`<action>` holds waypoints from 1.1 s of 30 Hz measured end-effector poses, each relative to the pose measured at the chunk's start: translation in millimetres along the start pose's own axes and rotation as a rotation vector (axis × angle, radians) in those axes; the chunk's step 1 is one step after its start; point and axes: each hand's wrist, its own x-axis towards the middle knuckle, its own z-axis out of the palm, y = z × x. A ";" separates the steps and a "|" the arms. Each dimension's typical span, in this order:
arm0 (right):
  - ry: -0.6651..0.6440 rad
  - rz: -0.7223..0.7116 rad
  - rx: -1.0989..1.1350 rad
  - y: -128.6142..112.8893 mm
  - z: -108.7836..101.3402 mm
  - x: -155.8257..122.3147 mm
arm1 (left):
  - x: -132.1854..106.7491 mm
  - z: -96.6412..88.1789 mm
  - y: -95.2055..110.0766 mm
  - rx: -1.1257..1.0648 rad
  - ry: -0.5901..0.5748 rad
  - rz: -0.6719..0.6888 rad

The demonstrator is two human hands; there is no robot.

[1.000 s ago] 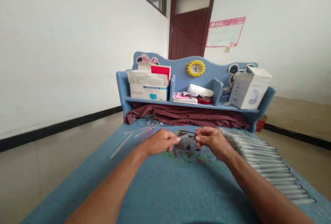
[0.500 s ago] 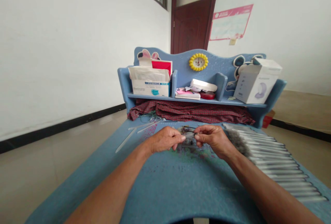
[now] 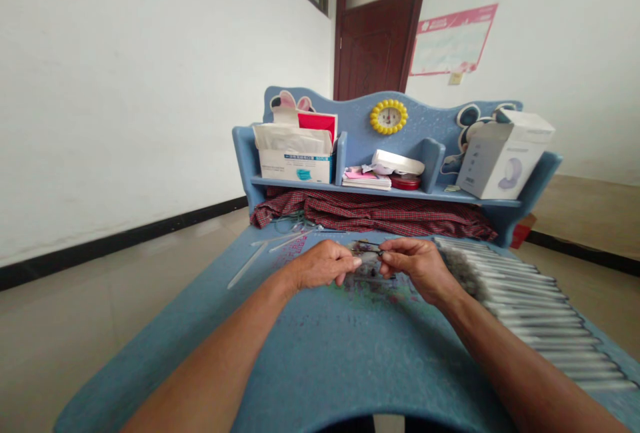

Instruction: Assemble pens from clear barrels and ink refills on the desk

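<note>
Both hands work close together over the blue desk [image 3: 310, 366]. My left hand [image 3: 325, 264] is closed in a pinch, thumb against the bent index finger, at the left end of a thin dark stick. My right hand [image 3: 413, 265] pinches the thin dark stick [image 3: 371, 252] near its other end. The stick is too small and blurred to tell its kind. Under the fingers lies a smeared patch with small dark bits. Beside my right wrist sits a grey fuzzy heap [image 3: 464, 272], partly behind the wrist.
Several pale, dark-edged rods [image 3: 545, 313] lie in a row along the desk's right side. Clear thin strips [image 3: 247, 266] lie at the back left. A checked cloth [image 3: 365, 213] lies under the shelf, which holds a mask box [image 3: 295, 165], papers [image 3: 367, 181] and a white box [image 3: 505, 156].
The camera view has shifted slightly, so the whole scene sits a little further right. My hands keep nearly the same pinch and position over the desk.
</note>
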 end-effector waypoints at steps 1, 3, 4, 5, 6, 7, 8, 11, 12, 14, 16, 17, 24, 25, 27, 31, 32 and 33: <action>0.002 0.000 -0.005 0.1 -0.2 0.1 | 0.1 0.2 -0.1 -0.002 0.002 0.003; 0.005 0.002 -0.019 0.1 0.1 0.1 | 0.3 0.6 0.3 -0.004 0.005 -0.001; 0.009 0.002 -0.028 -0.2 0.5 -0.1 | 0.4 0.8 0.8 -0.003 0.006 -0.008; 0.015 0.001 -0.038 -0.5 1.2 -0.3 | 0.4 1.0 1.4 -0.001 0.007 -0.018; 0.020 -0.001 -0.049 -0.9 1.9 -0.5 | 0.4 1.1 2.1 0.002 0.007 -0.028; 0.026 -0.005 -0.063 -1.2 2.8 -0.8 | 0.3 1.2 2.7 0.004 0.007 -0.037; 0.032 -0.009 -0.079 -1.5 3.6 -1.0 | 0.2 1.3 3.2 0.006 0.007 -0.044; 0.053 -0.023 -0.133 -1.6 5.8 -1.6 | -0.1 1.5 3.5 0.005 -0.007 -0.054; 0.061 -0.028 -0.152 -1.5 6.4 -1.8 | -0.1 1.6 3.1 0.000 -0.017 -0.055; 0.069 -0.037 -0.194 -1.2 7.3 -2.2 | -0.1 1.9 2.0 -0.020 -0.038 -0.059; 0.063 -0.049 -0.240 -0.7 7.7 -2.8 | 0.1 2.4 0.7 -0.055 -0.061 -0.079; 0.057 -0.057 -0.262 -0.3 7.6 -3.0 | 0.2 2.7 0.1 -0.074 -0.070 -0.093; -0.022 -0.092 -0.410 7.2 0.9 -1.9 | 0.1 2.7 -1.2 -0.132 -0.114 -0.140; -0.043 -0.102 -0.447 7.3 -0.1 -1.7 | 0.0 2.6 -1.2 -0.140 -0.122 -0.140; -0.088 -0.126 -0.520 6.1 -1.1 -1.8 | 0.2 2.4 -1.3 -0.158 -0.133 -0.131; -0.133 -0.137 -0.627 1.0 -0.6 -3.2 | 1.2 2.6 -1.1 -0.156 -0.143 -0.125; -0.140 -0.128 -0.646 -0.4 -0.5 -3.6 | 1.6 2.7 -0.9 -0.146 -0.146 -0.125; -0.152 -0.121 -0.664 -1.9 -0.5 -3.8 | 1.9 2.7 -0.6 -0.137 -0.148 -0.123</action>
